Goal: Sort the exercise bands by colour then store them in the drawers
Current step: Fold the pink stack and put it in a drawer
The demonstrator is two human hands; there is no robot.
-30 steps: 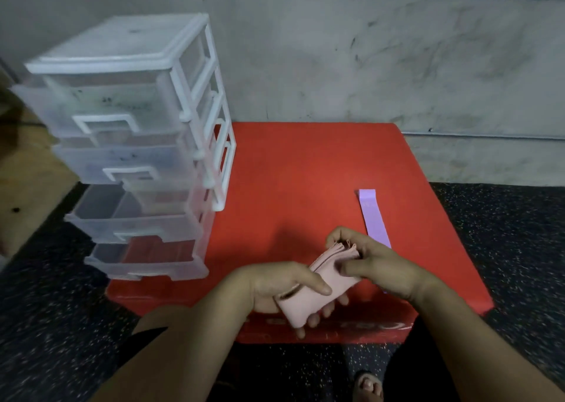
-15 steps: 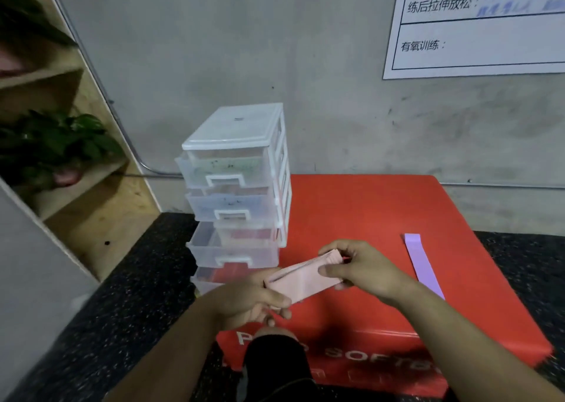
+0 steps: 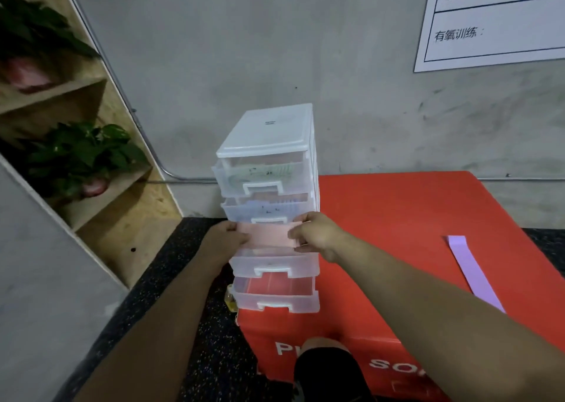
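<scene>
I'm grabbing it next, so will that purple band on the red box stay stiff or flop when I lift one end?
Probably flops: the purple band lies thin and flat on the red box. Likely very light too. The pink bands are gripped at both ends by the left hand and right hand, hinting they sag otherwise.

I count one tall translucent white plastic drawer tower (image 3: pixel 269 132), and it has four clear pull-out drawers: a top drawer (image 3: pixel 260 178), a second drawer (image 3: pixel 263 212), a third drawer (image 3: pixel 275 265) and a bottom drawer (image 3: pixel 275 297). There is one flat pink elastic exercise band (image 3: pixel 269 233) between my two hands, the left hand (image 3: pixel 223 242) and the right hand (image 3: pixel 318 233) (it may be several layers; I cannot tell). I see one flat lilac elastic exercise band (image 3: pixel 470 267), one red padded box (image 3: pixel 397 212), two green leafy potted plants, an upper plant (image 3: pixel 30 31) and a lower plant (image 3: pixel 82 154), and one white printed wall poster (image 3: pixel 495 25).
</scene>
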